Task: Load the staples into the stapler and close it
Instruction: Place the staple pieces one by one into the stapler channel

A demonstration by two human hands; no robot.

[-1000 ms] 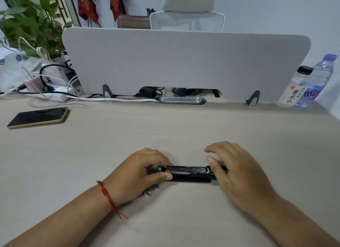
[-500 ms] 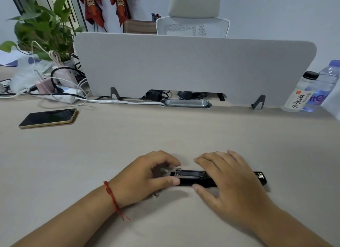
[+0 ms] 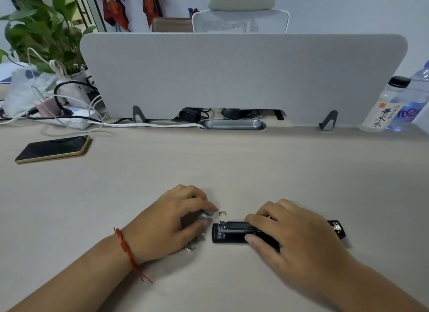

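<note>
Stapler (image 3: pixel 228 232): black, lying flat on the desk (image 3: pixel 209 167), opened out, metal channel showing at its left end.
Right hand (image 3: pixel 299 232): grip curled over the stapler's middle, thumb on its near side.
Left hand (image 3: pixel 171 221): just left of the stapler, grip pinching staples (image 3: pixel 209 213) between thumb and forefinger.
Fragment (image 3: pixel 222 212): small staple piece on the desk, just beyond the stapler's left end.
Phone (image 3: pixel 53 149): far left, face up.
</note>
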